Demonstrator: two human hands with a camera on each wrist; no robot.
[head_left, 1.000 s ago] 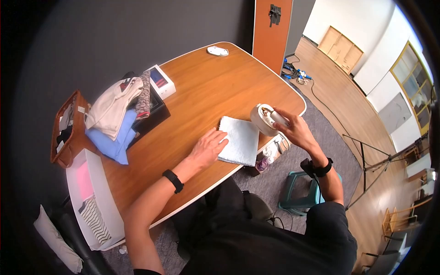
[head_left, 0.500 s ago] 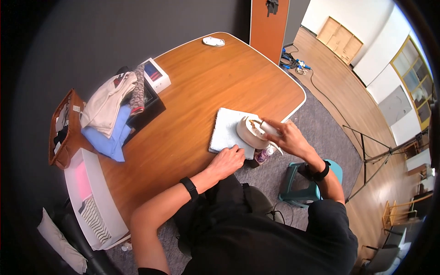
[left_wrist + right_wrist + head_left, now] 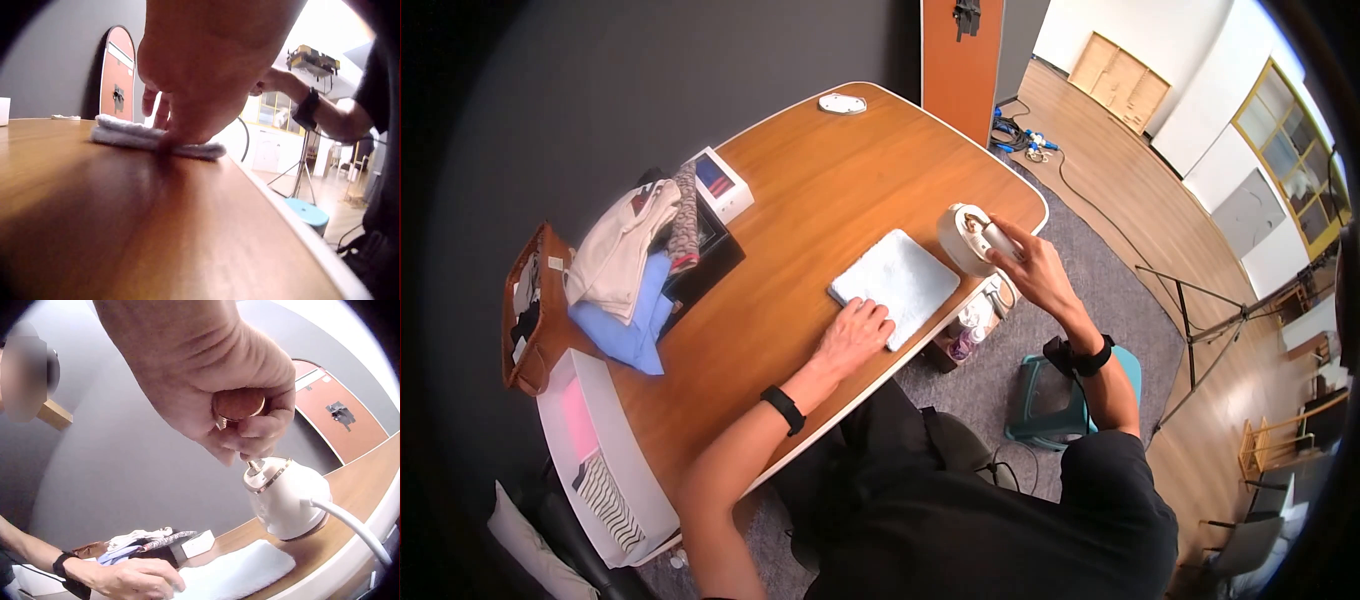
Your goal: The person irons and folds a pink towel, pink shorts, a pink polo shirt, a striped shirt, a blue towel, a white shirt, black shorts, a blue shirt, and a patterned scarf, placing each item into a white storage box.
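Note:
A folded light-blue cloth (image 3: 905, 275) lies flat near the table's front edge. My left hand (image 3: 852, 340) rests with bent, relaxed fingers on its near left corner; the left wrist view shows this hand (image 3: 206, 69) low over the cloth (image 3: 122, 133). Just beyond the cloth's right side, my right hand (image 3: 1040, 275) holds a white appliance (image 3: 962, 240) with gold trim. In the right wrist view the fingers of that hand (image 3: 212, 375) curl round its brown-ended handle, above the white body (image 3: 287, 497) with a thick white cord.
At the table's left are a brown basket (image 3: 550, 330), piled clothes (image 3: 620, 255), a white box (image 3: 725, 190) and a white bin (image 3: 600, 440). A white power strip (image 3: 842, 103) lies at the far edge. Bottles (image 3: 968, 340) stand below the front edge, near a teal stool (image 3: 1035, 400).
The appliance has gone over the cloth and back to its right side in my right hand. The cloth has turned on the table, and my left hand has shifted left along its near edge.

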